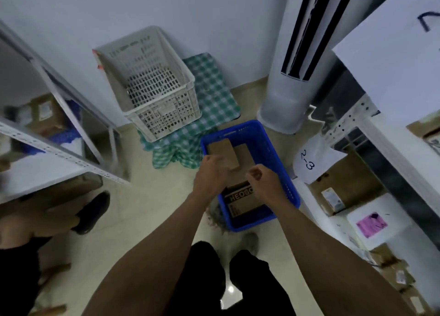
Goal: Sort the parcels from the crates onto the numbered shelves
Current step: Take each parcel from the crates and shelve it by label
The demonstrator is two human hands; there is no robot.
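A blue crate (283, 170) stands on the floor in front of me with cardboard parcels inside. My left hand (209, 170) grips a small brown parcel (223, 152) over the crate. My right hand (262, 178) hovers beside it with curled fingers, holding nothing that I can see. Beneath both hands lies a bigger box with black print (240, 196). A flat brown parcel (245, 156) lies further back in the crate. On my right, a shelf carries a paper label reading 2-3 (307, 163).
An empty white crate (152, 87) sits on a green checked cloth (214, 94) by the wall. A white column unit (290, 82) stands to the right. Metal shelves with parcels flank both sides (57, 149) (345, 192). Another person's leg and shoe (92, 211) are at left.
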